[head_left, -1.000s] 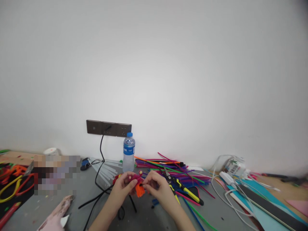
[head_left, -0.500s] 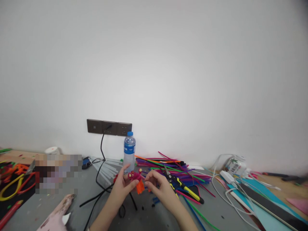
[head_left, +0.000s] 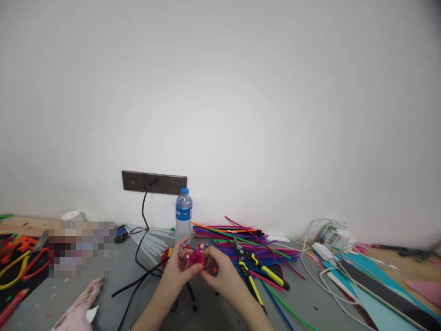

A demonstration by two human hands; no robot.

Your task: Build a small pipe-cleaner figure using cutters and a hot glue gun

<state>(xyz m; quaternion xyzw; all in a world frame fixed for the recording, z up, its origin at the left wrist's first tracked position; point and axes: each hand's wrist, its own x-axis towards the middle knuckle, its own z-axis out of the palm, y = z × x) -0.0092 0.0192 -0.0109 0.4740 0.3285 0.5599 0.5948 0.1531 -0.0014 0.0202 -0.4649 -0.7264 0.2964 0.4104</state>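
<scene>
A small magenta pipe-cleaner figure (head_left: 195,259) with pale yellow round knobs is held up above the table in front of me. My left hand (head_left: 176,271) pinches it from the left between thumb and fingers. From the right, my right hand (head_left: 221,272) closes its thumb and fingertips on the figure's edge; the two thumbs almost meet. The fingers cover much of its lower part. Behind my left hand lies a red and yellow fuzzy piece (head_left: 166,255), partly hidden. Black-and-yellow pliers (head_left: 251,278) lie open to the right of my right hand.
Behind my hands stands a water bottle (head_left: 183,216). Pipe cleaners (head_left: 275,252) in several colours are heaped at the back right. A black cable (head_left: 143,239) runs down from the wall socket (head_left: 155,182). Clear glue sticks (head_left: 149,246) lie left; scissors (head_left: 24,269) and a phone (head_left: 386,294) lie farther out.
My right hand has moved left and onto the figure. The figure has turned, so its orange strip no longer shows clearly. More of the pliers is visible.
</scene>
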